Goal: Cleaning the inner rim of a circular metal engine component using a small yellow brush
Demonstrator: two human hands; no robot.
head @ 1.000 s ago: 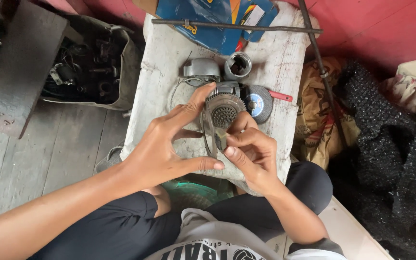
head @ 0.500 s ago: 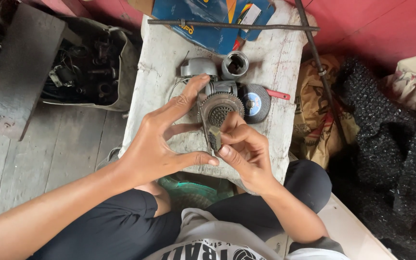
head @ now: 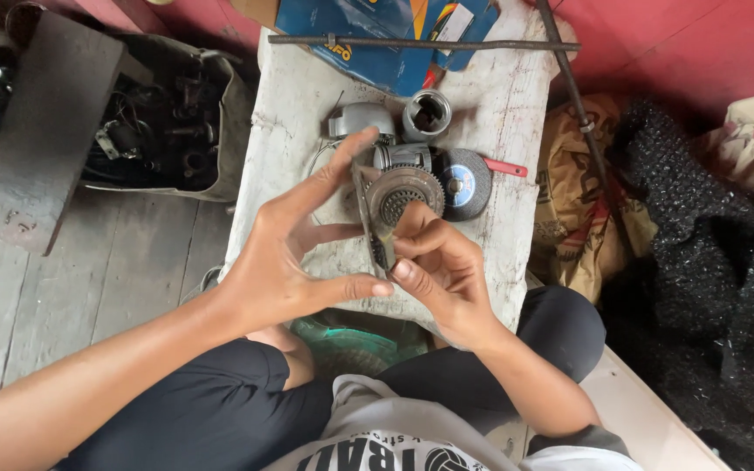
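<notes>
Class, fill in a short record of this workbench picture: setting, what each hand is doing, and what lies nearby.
Setting: worn white bench
Left hand: fingers spread, touching the edge of a thin metal ring
Right hand: pinching the ring's lower end
Behind ring: round perforated metal part
Nearby: grinding disc, small metal cup, blue packaging

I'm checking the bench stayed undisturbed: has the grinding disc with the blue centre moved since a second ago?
No. The grinding disc lies in the same place beside the red-handled tool on the wooden bench.
</notes>
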